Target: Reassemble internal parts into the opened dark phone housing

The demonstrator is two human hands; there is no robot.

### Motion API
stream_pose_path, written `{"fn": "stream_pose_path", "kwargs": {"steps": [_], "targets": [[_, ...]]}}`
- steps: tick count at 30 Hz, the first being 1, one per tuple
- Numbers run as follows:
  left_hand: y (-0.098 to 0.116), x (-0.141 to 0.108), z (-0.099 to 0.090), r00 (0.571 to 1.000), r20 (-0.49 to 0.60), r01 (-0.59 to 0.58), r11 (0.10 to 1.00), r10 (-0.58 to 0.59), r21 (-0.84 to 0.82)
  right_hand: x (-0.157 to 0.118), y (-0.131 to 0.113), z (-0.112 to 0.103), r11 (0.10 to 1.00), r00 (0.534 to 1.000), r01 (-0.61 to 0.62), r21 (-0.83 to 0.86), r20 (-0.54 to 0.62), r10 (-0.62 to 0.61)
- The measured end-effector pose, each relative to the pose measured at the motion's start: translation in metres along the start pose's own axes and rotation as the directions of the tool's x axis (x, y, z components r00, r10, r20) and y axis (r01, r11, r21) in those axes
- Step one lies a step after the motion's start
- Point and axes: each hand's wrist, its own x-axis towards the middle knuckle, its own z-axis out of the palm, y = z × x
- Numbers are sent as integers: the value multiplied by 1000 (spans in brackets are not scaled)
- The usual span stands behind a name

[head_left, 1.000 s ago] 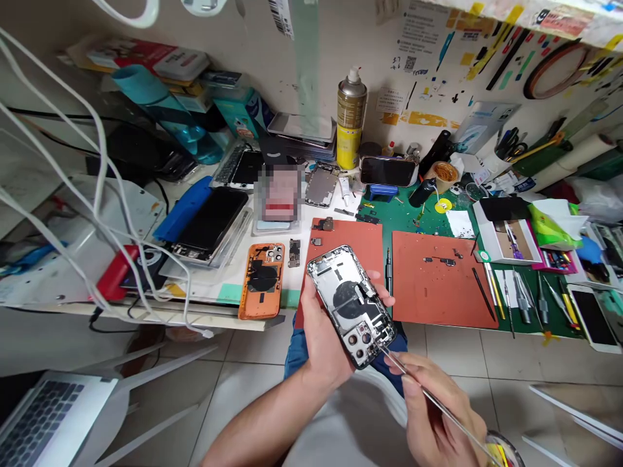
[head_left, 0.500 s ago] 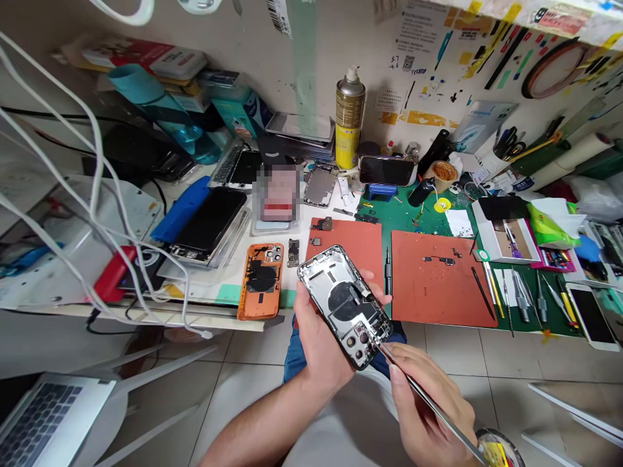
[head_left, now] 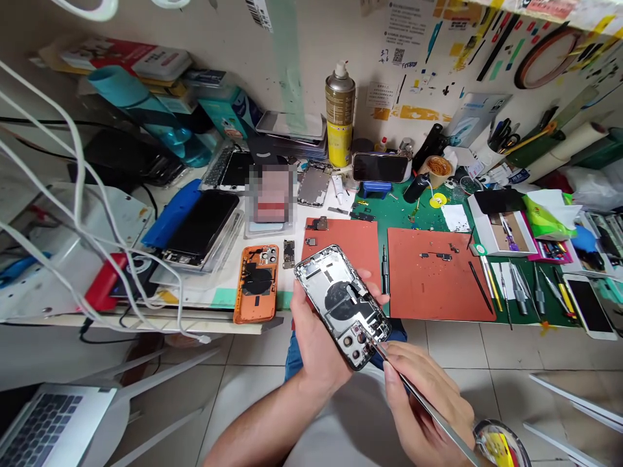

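Observation:
My left hand point(head_left: 316, 344) is wrapped round an opened phone housing point(head_left: 321, 279), silver inside with a black round pad and camera rings at its lower end. It is held tilted above my lap, in front of the bench. My right hand point(head_left: 428, 395) grips slim metal tweezers point(head_left: 428, 405). Their tip touches or hovers at the housing's lower edge, near the camera rings; whether it pinches a part is too small to tell. An orange phone housing point(head_left: 256, 285) lies on the bench to the left, beside a small circuit board point(head_left: 289, 254).
Two reddish mats, the right one point(head_left: 438, 292) bearing small parts, lie on the bench. A screwdriver point(head_left: 385, 269) lies between them. Further right are several hand tools and a white phone point(head_left: 590, 305). White cables point(head_left: 80, 194) hang at left. A spray can point(head_left: 340, 113) stands behind.
The view has shifted slightly, so the bench things sit a little further left. Both hands keep their holds, and the tweezer tip has moved very slightly along the housing's lower end.

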Motion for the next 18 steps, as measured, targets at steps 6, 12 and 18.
{"fn": "stream_pose_path", "kwargs": {"steps": [6, 12, 18], "targets": [[-2, 2, 1, 999, -32, -45, 999, 44, -28, -3, -1, 0, 1000, 1000, 4, 12, 17, -4], [-2, 0, 2, 998, -37, -52, 999, 53, 12, -5, 0, -4, 1000, 996, 26, -14, 89, -25], [-3, -1, 4, 991, -110, -80, 995, 72, -68, -15, 10, -2, 976, 978, 193, -101, 101, -183]]}}
